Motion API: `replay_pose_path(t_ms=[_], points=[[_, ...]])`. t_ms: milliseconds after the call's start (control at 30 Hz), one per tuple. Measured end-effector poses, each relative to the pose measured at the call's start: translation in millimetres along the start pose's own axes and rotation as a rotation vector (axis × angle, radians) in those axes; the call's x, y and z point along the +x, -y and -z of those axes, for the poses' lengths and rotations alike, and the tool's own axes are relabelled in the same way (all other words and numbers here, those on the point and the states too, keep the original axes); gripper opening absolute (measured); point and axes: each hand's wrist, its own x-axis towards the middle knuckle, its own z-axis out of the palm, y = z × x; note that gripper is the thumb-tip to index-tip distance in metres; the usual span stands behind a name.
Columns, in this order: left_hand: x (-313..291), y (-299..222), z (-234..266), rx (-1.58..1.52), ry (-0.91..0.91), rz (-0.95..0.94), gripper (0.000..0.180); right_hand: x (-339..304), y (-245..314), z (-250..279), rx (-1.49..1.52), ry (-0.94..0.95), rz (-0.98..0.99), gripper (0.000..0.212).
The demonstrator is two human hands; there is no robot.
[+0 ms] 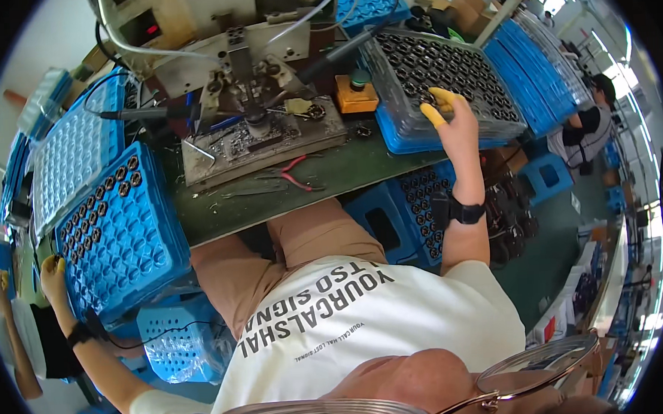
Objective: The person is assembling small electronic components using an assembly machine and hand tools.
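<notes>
My right hand (453,117), with yellow covers on its fingertips, reaches over the near-left part of a clear tray (387,121) filled with dark ring-shaped metal parts (451,66). Its thumb and forefinger are spread apart, and no part shows lifted between them. At the far left my left hand (52,275) is by the outer edge of a blue tray (135,251). The fingers there are curled; whatever they hold, if anything, is too small to make out. Rows of similar ring parts (85,224) sit in the upper and left pockets of this tray.
A machine fixture (260,128) on a chip-strewn metal base stands mid-bench. Red-handled pliers (294,175) lie before it, and an orange box with a green button (357,93) stands beside it. More blue trays (523,77) lean at right. A blue stool (547,177) stands beyond; other people work nearby.
</notes>
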Motion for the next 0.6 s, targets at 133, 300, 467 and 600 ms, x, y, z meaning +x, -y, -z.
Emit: replay_pose_path(t_ms=[133,300,467,600], points=[[-47,-95,-12,-0.353,0.03,0.109,0.037,6,9,1,-0.143,0.09,0.006,0.029],[-112,-183,-30,-0.523,0.009,-0.035,0.045,6,-8,-3,-0.193,0.07,0.041,0.022],[-141,-273,-64,-0.682,0.071,-0.073,0.051,3,16,-4,-0.077,0.047,0.088,0.024],[-150,-320,-86,-0.782,0.131,-0.144,0.048,1,14,-9,-0.027,0.035,0.093,0.026]])
